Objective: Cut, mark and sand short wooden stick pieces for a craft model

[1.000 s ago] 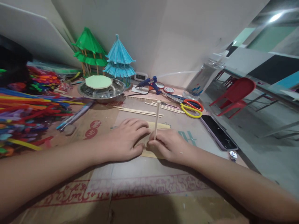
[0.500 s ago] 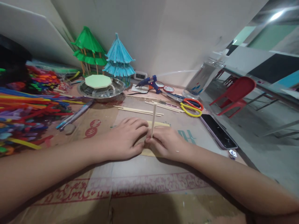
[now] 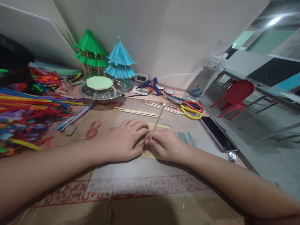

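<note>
A thin pale wooden stick rises at a slant from between the thumb and fingers of my right hand, which is closed on it. Under both hands lies a yellowish sheet, mostly covered. My left hand rests flat at the sheet's left side, fingers stretched out and thumb apart, its fingertips near the right hand. Just beyond the hands, several similar wooden sticks lie on the printed cardboard. The lower end of the held stick is hidden by my fingers.
Colourful pipe cleaners pile up on the left. Behind stand a green tiered model, a blue one and a metal plate. A glue gun, scissors, a phone and a clear pitcher sit toward the right.
The stick in my right hand has tilted, its top end swinging to the right. My left hand stays in place, and the camera view has shifted slightly.
</note>
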Motion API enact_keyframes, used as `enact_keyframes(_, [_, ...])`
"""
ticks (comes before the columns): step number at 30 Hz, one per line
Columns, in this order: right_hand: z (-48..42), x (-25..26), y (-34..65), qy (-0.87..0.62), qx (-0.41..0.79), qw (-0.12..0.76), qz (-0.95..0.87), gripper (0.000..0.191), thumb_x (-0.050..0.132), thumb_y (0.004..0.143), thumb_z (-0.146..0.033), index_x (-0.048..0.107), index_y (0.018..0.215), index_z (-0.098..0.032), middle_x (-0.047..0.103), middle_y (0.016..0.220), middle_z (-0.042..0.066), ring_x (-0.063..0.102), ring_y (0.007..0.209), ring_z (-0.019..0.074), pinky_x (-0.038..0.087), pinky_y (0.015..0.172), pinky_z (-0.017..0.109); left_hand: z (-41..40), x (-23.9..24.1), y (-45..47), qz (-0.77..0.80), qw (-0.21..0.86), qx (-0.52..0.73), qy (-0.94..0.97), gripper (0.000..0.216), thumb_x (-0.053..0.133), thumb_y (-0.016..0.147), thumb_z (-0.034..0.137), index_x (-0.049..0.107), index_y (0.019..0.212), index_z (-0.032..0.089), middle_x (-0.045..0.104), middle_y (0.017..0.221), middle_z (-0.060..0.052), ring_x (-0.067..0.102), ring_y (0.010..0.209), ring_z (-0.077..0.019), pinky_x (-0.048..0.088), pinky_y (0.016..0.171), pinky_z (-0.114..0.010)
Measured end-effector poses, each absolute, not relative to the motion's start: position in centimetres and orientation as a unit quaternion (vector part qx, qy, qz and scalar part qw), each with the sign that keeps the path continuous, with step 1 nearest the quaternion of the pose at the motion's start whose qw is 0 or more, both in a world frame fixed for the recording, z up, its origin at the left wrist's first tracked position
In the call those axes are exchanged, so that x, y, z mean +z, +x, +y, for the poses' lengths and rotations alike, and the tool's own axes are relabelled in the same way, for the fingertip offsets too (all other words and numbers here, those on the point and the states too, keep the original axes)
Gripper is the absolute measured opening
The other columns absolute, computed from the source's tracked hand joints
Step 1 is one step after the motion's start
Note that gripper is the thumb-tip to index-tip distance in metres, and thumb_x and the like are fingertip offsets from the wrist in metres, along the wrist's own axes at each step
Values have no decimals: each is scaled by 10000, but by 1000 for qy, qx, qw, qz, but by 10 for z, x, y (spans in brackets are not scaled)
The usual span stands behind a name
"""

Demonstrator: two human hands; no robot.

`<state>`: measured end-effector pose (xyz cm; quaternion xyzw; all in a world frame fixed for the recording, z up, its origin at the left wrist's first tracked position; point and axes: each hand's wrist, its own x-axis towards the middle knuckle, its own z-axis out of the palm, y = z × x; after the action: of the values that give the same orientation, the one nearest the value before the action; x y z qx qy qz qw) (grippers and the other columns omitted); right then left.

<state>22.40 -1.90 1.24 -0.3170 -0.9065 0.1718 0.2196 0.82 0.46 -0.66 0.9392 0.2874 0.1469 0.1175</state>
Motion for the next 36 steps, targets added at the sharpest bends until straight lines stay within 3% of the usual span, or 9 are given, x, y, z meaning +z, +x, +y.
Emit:
enact_keyframes(19, [-20,14,223,-310,169,220,-909,225,492,1007,-212,663,863,-182,741,822,63,669,759,190,507,761,298,6,-8,8,283,111,151,941,319,514,949,346,599,1222,203,571,1341,-125,513,1256,-328,410,1082,-541])
enact_keyframes(24, [-24,13,218,-298,260,255,-883,231,521,998,-232,621,794,-188,725,813,56,679,808,182,515,804,296,7,-9,8,273,124,161,940,347,490,981,409,591,1243,206,566,1347,-123,499,1272,-319,395,1098,-541])
enact_keyframes(27, [-19,16,223,-349,429,347,-757,272,544,1005,-376,582,799,-203,676,718,18,643,670,153,518,685,271,7,-10,8,286,114,152,939,352,521,948,345,583,1265,203,560,1369,-116,488,1285,-317,386,1116,-544])
enact_keyframes(30, [-11,23,231,-351,592,434,-582,305,590,966,-489,539,823,-224,580,601,-36,510,499,122,439,519,235,6,-11,7,288,112,152,939,412,546,917,311,565,1318,219,556,1387,-103,478,1310,-314,379,1134,-537])
enact_keyframes(36, [-8,35,232,-378,675,433,-463,316,510,996,-450,465,763,-242,476,506,-57,395,428,121,353,439,221,7,-13,7,286,106,163,938,433,553,909,307,566,1335,231,565,1363,-98,490,1294,-313,381,1135,-533])
